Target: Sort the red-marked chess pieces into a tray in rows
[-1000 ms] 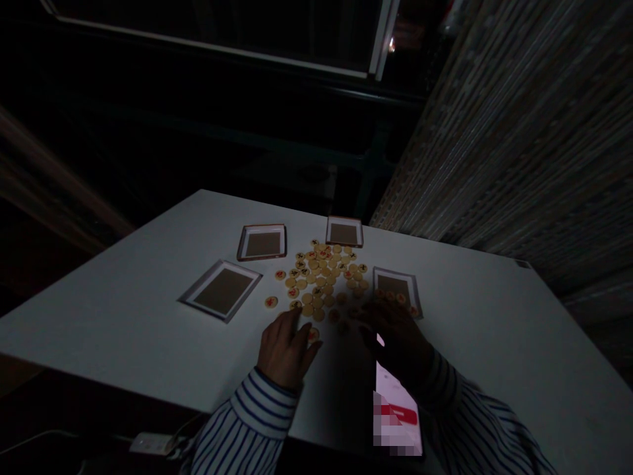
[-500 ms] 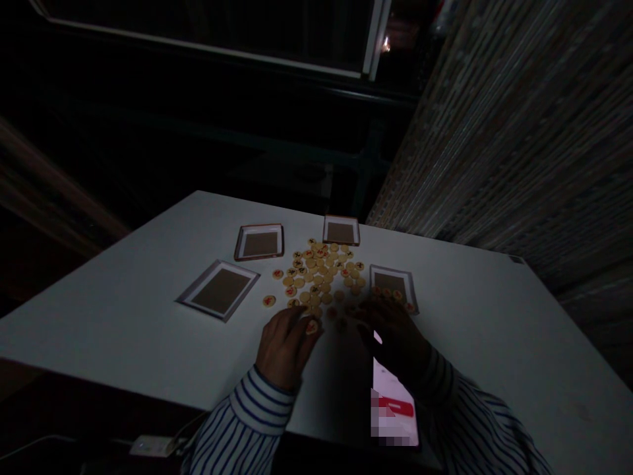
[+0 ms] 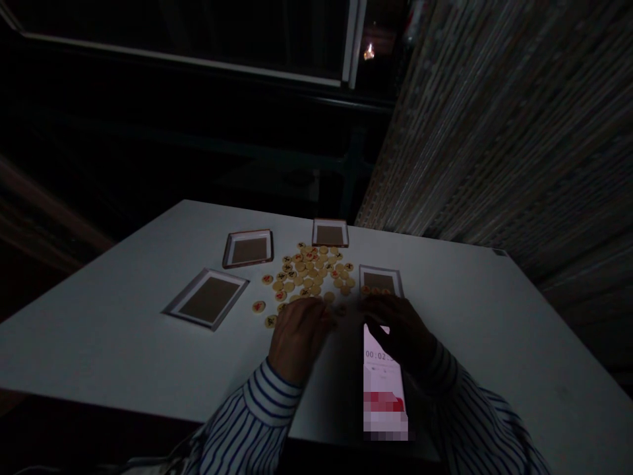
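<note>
Round wooden Chinese chess pieces (image 3: 311, 270), some marked red or black and others blank on top, lie in a loose pile on the white table. At the pile's near edge is my left hand (image 3: 298, 336), its fingers closed on a Chinese chess piece that is mostly hidden. My right hand (image 3: 398, 326) hovers over the top of a lit phone (image 3: 383, 376), thumb and fingers apart. Its fingertips are by the near side of the right tray (image 3: 401, 282), where several pieces lie. Shadow hides some of its fingers.
Two trays stand left of the pile, a near one (image 3: 171, 309) and a farther one (image 3: 226, 251). Another tray (image 3: 315, 234) is behind the pile. Bead-like string curtains (image 3: 475, 132) hang at the right, beyond the table (image 3: 123, 316). The room is dim.
My left hand has moved right and turned, hiding the red-marked piece that showed in its fingers. My right hand has shifted slightly, uncovering more phone screen. The whole view has shifted a little.
</note>
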Available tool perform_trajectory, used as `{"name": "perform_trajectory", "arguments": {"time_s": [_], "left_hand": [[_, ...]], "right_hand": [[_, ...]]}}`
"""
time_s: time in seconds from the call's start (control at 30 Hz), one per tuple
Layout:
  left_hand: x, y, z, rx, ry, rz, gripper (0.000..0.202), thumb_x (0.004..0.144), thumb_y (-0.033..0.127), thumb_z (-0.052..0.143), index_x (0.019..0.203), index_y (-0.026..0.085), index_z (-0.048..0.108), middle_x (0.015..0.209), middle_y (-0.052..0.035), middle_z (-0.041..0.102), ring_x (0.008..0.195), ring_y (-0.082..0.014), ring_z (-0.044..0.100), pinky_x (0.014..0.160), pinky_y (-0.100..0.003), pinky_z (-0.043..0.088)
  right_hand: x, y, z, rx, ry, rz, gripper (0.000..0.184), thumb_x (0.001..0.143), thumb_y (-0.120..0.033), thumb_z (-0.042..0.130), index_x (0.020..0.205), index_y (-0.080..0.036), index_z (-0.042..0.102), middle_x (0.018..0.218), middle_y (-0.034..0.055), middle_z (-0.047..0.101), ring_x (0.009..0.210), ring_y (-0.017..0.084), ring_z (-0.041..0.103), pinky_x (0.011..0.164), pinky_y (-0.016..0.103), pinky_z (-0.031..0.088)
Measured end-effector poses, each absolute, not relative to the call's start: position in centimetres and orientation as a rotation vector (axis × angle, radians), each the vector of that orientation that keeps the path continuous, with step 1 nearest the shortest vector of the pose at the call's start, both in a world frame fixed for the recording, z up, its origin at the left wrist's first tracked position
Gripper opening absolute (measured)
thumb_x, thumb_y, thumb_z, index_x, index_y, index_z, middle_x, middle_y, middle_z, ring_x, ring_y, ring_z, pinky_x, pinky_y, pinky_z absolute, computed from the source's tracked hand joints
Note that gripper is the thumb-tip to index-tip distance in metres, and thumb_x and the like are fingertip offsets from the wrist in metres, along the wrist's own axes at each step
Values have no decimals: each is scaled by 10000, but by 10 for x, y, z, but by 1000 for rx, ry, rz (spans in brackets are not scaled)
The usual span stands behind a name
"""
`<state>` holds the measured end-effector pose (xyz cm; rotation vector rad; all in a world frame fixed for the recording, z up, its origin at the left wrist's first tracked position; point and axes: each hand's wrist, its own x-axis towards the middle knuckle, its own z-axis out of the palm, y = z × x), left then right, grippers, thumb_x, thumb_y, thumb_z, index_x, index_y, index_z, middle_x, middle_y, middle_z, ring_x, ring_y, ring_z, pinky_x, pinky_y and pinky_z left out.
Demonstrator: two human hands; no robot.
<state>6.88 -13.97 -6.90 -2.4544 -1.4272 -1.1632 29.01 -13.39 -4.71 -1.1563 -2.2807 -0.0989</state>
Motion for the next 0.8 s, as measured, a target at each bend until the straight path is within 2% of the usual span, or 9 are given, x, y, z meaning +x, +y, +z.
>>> {"name": "perform_trajectory", "arguments": {"time_s": [0.2, 0.4, 0.53, 0.8], "left_hand": [[82, -131, -61, -2495, -1482, -1141, 198, 859, 240, 473, 1009, 176, 586, 963, -68, 617, 914, -204, 541, 800, -377, 451], [95, -122, -54, -2494, -1431, -1163, 190, 855, 256, 487, 975, 159, 597, 923, -71, 617, 872, -196, 535, 761, -354, 449], [105, -115, -52, -2520, -1410, -1201, 184, 858, 254, 484, 972, 167, 599, 912, -62, 619, 865, -187, 534, 768, -345, 444], [123, -99, -52, -2548, -1365, -1149, 201, 847, 252, 505, 1014, 172, 584, 928, -64, 612, 867, -188, 532, 749, -336, 438]], "right_hand": [[305, -127, -46, -1092, -2166, -147, 172, 817, -169, 488, 893, -175, 642, 904, 87, 676, 837, 181, 618, 712, 335, 505], [315, -124, -40, -1203, -1972, -37, 158, 824, -238, 497, 851, -196, 647, 811, 65, 688, 734, 169, 638, 642, 305, 519], [323, -119, -44, -1277, -1886, 103, 156, 815, -266, 514, 832, -186, 647, 792, 77, 683, 724, 175, 636, 647, 309, 522], [338, -106, -68, -1302, -1710, 114, 176, 809, -287, 519, 870, -185, 650, 796, 70, 685, 718, 167, 637, 650, 304, 526]]}}
